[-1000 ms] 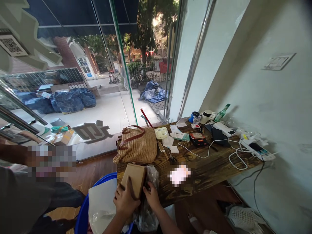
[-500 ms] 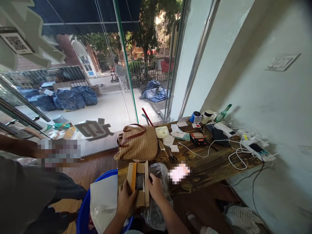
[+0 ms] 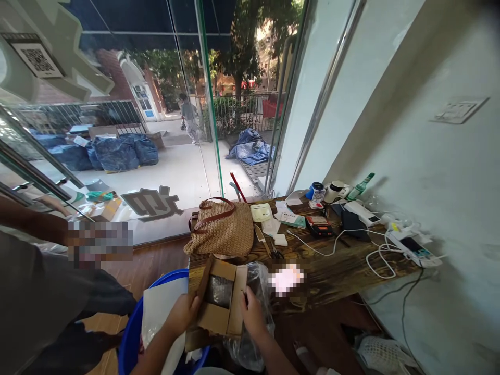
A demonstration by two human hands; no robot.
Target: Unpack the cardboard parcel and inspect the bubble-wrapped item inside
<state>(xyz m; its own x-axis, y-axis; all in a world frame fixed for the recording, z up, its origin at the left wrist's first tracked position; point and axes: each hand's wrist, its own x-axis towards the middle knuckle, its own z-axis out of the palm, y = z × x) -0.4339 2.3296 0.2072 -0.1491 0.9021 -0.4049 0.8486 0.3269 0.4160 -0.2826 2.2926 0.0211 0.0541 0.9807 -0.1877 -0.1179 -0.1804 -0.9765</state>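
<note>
A small cardboard box (image 3: 214,319) lies at the near left end of the dark wooden table, its flaps spread apart. Inside sits something wrapped in clear plastic (image 3: 220,290); its kind does not show. My left hand (image 3: 183,312) is closed on the left flap, fingertips partly hidden by it. On the other side my right hand (image 3: 253,315) pinches the right flap between thumb and fingers. A clear plastic bag (image 3: 260,281) lies crumpled beneath and beside my right hand, partly over the table's edge.
Behind the box stands a woven bag (image 3: 224,229). A knife (image 3: 261,237) and scissors (image 3: 276,252) lie right of it. A blue bin (image 3: 127,333) with a white sheet (image 3: 162,307) is below left. Another person's arm (image 3: 35,224) is at far left.
The box flaps have been pulled wider apart, baring more of the plastic-wrapped contents. My left hand has moved left with its flap, and my right hand slightly right and down.
</note>
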